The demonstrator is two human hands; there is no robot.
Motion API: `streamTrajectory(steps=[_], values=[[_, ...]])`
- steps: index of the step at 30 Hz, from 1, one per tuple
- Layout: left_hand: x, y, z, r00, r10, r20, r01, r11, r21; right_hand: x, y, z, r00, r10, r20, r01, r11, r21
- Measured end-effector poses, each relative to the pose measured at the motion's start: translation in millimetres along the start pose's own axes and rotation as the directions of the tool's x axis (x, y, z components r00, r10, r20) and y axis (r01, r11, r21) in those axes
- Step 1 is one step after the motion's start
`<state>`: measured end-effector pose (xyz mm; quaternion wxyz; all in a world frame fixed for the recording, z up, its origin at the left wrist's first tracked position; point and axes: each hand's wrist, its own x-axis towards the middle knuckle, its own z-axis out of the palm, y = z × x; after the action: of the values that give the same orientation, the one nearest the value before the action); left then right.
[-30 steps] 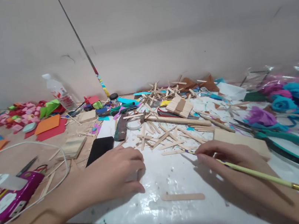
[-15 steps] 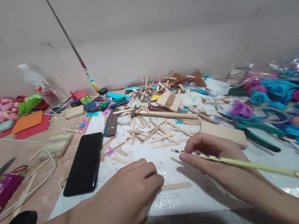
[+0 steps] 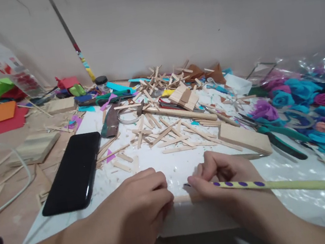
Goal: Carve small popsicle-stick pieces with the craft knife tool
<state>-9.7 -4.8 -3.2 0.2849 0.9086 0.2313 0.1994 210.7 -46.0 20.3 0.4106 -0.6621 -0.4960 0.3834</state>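
My left hand (image 3: pixel 144 202) rests low on the white paper with its fingers curled, pinching one end of a wooden craft stick (image 3: pixel 181 198). Most of that stick is hidden by my hands. A pale yellow pencil (image 3: pixel 300 185) with purple dots is gripped in my right hand (image 3: pixel 234 166), slanting back to the right. Its dark tip shows just above the stick; whether they touch I cannot tell. A black phone (image 3: pixel 72 172) lies to the left of my left hand.
Behind the hands are a pile of loose craft sticks (image 3: pixel 167 131) and a hammer (image 3: pixel 179 113). At right sit a wood block (image 3: pixel 244 138), green-handled pliers (image 3: pixel 284 142) and coloured crepe paper (image 3: pixel 295 92). A bottle (image 3: pixel 10 63) leans at the back left.
My right hand has brought the pencil tip down and left, close to the stick and my left hand. My left hand keeps its pinch. The view has shifted closer.
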Motion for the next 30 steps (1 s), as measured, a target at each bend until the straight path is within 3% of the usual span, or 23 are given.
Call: streamTrajectory(steps=[5, 9, 13, 20, 24, 30], values=[[1, 3, 8.2, 0.994, 0.059, -0.094, -0.041, 0.982, 0.184, -5, 9, 4, 0.992, -0.111, -0.064, 0.102, 0.987, -0.126], [3, 5, 7.2, 0.988, 0.140, -0.064, -0.113, 0.943, 0.312, -7, 12, -1, 0.978, -0.210, 0.014, 0.206, 0.940, -0.272], [3, 5, 4.3, 0.985, 0.162, -0.055, -0.135, 0.935, 0.329, -5, 8, -3, 0.967, -0.256, 0.013, 0.246, 0.913, -0.325], [1, 2, 4.3, 0.999, 0.054, 0.000, -0.053, 0.983, 0.179, -4, 5, -2, 0.967, -0.255, 0.024, 0.247, 0.900, -0.359], [3, 2, 5.2, 0.988, 0.110, 0.109, -0.134, 0.958, 0.254, -6, 8, -2, 0.965, -0.259, 0.029, 0.249, 0.884, -0.394], [3, 3, 7.0, 0.978, 0.153, 0.143, -0.193, 0.923, 0.332, -5, 8, 0, 0.965, -0.260, 0.042, 0.254, 0.873, -0.417]])
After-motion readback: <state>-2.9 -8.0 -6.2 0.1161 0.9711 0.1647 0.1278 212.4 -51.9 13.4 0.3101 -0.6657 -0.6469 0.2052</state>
